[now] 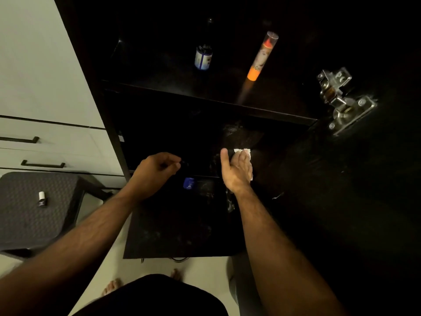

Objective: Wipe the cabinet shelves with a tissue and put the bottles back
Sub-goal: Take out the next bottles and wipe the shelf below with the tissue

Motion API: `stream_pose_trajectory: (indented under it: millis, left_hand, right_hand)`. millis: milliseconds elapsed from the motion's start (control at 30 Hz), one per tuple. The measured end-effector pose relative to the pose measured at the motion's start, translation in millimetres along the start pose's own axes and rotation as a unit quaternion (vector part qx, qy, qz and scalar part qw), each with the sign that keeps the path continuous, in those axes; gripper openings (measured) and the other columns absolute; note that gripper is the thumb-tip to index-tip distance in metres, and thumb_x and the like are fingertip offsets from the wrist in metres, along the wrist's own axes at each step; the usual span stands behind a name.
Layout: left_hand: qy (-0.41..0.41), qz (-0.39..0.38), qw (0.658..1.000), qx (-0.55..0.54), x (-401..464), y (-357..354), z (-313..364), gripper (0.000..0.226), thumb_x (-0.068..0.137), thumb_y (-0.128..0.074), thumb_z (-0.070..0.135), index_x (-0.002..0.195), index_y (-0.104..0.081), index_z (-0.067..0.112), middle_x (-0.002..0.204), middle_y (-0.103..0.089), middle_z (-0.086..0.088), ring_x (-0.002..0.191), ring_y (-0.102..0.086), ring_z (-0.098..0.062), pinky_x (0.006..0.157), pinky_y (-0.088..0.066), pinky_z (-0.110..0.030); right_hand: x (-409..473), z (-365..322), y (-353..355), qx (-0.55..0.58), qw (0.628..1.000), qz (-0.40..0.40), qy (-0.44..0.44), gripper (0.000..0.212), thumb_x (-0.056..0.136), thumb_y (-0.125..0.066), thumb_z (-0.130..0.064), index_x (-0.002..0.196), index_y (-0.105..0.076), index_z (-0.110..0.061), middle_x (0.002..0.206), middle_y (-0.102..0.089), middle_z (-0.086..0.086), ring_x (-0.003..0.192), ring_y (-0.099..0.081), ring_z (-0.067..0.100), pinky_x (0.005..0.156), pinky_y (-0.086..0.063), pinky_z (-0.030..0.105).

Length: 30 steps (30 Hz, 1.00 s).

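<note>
- Dark cabinet point(284, 201), door swung open, white drawers point(52, 142) off to the left.
- Upper shelf point(205, 96) has a small blue-labelled bottle point(203, 57) and a tall clear tube with an orange base point(262, 57), well apart.
- Right hand point(237, 171) lies flat, fingers together, pressing a white tissue point(242, 151) onto the lower shelf.
- Left hand point(157, 171) is curled shut around something dark, can't tell what.
- Small blue bottle point(188, 183) sits lower down, between the hands.
- Little white-capped bottle point(42, 199) rests on the grey stool point(34, 215).
</note>
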<state>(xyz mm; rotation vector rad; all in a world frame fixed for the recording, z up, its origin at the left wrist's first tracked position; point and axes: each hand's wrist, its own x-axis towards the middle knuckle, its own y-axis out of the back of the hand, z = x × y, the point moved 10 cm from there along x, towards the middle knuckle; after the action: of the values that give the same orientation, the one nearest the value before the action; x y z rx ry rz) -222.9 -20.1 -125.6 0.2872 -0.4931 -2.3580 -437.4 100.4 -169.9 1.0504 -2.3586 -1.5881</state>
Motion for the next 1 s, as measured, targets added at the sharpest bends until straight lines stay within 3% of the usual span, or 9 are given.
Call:
stream_pose_trajectory:
  millis: [100, 200, 333, 433, 500, 600, 700, 867, 1000]
  left_hand:
    - [-0.007, 0.008, 1.0, -0.001, 1.1, 5.5, 2.2, 0.026, 0.096, -0.057, 0.017, 0.12, -0.063, 0.013, 0.11, -0.065, -0.002, 0.104, -0.061, -0.016, 0.091, -0.048, -0.031]
    - [-0.012, 0.009, 1.0, -0.008, 2.5, 8.0, 2.3, 0.025, 0.096, -0.056, 0.019, 0.121, -0.062, 0.016, 0.112, -0.065, -0.002, 0.105, -0.061, -0.016, 0.092, -0.048, -0.034]
    - [-0.026, 0.013, 1.0, 0.001, 5.6, 11.2, 0.8, 0.022, 0.095, -0.059, 0.021, 0.117, -0.064, 0.02, 0.107, -0.067, 0.003, 0.101, -0.063, -0.011, 0.086, -0.048, -0.027]
    - [-0.03, 0.018, 0.999, 0.008, 7.5, 14.7, -1.6, 0.018, 0.095, -0.06, 0.021, 0.112, -0.064, 0.027, 0.104, -0.067, 0.009, 0.1, -0.063, -0.008, 0.088, -0.05, -0.028]
    - [-0.033, 0.025, 0.999, 0.015, 8.2, 16.9, -3.0, 0.018, 0.095, -0.061, 0.02, 0.111, -0.064, 0.027, 0.103, -0.067, 0.008, 0.1, -0.064, -0.01, 0.09, -0.051, -0.031]
    - [-0.028, 0.022, 0.999, 0.015, 10.6, 15.1, -2.0, 0.021, 0.095, -0.06, 0.019, 0.115, -0.064, 0.019, 0.107, -0.067, 0.0, 0.102, -0.064, -0.017, 0.095, -0.051, -0.039]
    - [-0.034, 0.018, 0.999, 0.024, 13.0, 13.3, 1.7, 0.021, 0.095, -0.059, 0.018, 0.116, -0.063, 0.02, 0.107, -0.066, 0.002, 0.102, -0.063, -0.015, 0.093, -0.049, -0.032]
    - [-0.024, 0.028, 0.999, 0.032, 10.5, 17.5, -3.7, 0.022, 0.095, -0.059, 0.018, 0.116, -0.064, 0.018, 0.107, -0.064, 0.004, 0.102, -0.061, -0.012, 0.09, -0.045, -0.024]
    - [-0.016, 0.033, 0.998, 0.058, 6.4, 18.0, -8.3, 0.025, 0.095, -0.058, 0.019, 0.119, -0.063, 0.016, 0.111, -0.061, 0.005, 0.108, -0.058, -0.014, 0.097, -0.045, -0.032]
  right_hand:
    - [-20.6, -5.8, -11.9, -0.005, 0.998, 0.003, 0.063, 0.098, 0.085, -0.001, -0.075, 0.154, -0.017, -0.007, 0.163, -0.007, 0.009, 0.151, 0.003, 0.023, 0.122, 0.001, 0.038]
    - [-38.9, -3.0, -29.5, -0.034, 0.992, -0.042, 0.115, 0.104, 0.078, 0.004, -0.082, 0.156, -0.009, -0.016, 0.164, 0.005, 0.0, 0.149, 0.012, 0.011, 0.119, 0.008, 0.031]
    - [-10.3, 6.4, 3.7, -0.073, 0.995, 0.028, 0.056, 0.098, 0.085, -0.009, -0.078, 0.153, -0.023, -0.009, 0.162, -0.009, 0.012, 0.149, -0.003, 0.024, 0.122, -0.009, 0.04]
    - [3.9, 1.2, -4.1, -0.061, 0.998, 0.007, 0.013, 0.112, 0.078, -0.002, -0.084, 0.154, -0.003, -0.001, 0.162, 0.011, 0.017, 0.149, 0.018, 0.025, 0.12, 0.008, 0.04]
    - [4.5, -2.6, -9.4, -0.037, 0.999, 0.024, 0.002, 0.121, 0.07, 0.005, -0.089, 0.154, -0.002, -0.001, 0.162, 0.012, 0.017, 0.148, 0.018, 0.024, 0.12, 0.01, 0.04]
    - [-5.5, -23.8, -21.1, -0.01, 0.996, 0.02, 0.084, 0.112, 0.075, 0.001, -0.087, 0.149, -0.028, -0.007, 0.16, -0.015, 0.012, 0.149, -0.008, 0.024, 0.12, -0.008, 0.037]
    - [-23.4, -28.4, -37.8, -0.014, 0.987, -0.013, 0.159, 0.099, 0.082, -0.003, -0.083, 0.152, -0.022, -0.017, 0.163, -0.009, 0.002, 0.15, -0.002, 0.014, 0.121, -0.001, 0.037]
    - [-0.3, 10.1, -10.1, -0.046, 0.999, 0.008, 0.014, 0.107, 0.08, -0.002, -0.083, 0.154, 0.005, -0.006, 0.162, 0.016, 0.011, 0.147, 0.021, 0.018, 0.119, 0.014, 0.038]
    - [-2.1, -20.8, -23.3, -0.014, 1.0, 0.005, 0.027, 0.12, 0.07, 0.001, -0.091, 0.154, 0.003, -0.006, 0.162, 0.015, 0.013, 0.147, 0.022, 0.02, 0.117, 0.017, 0.036]
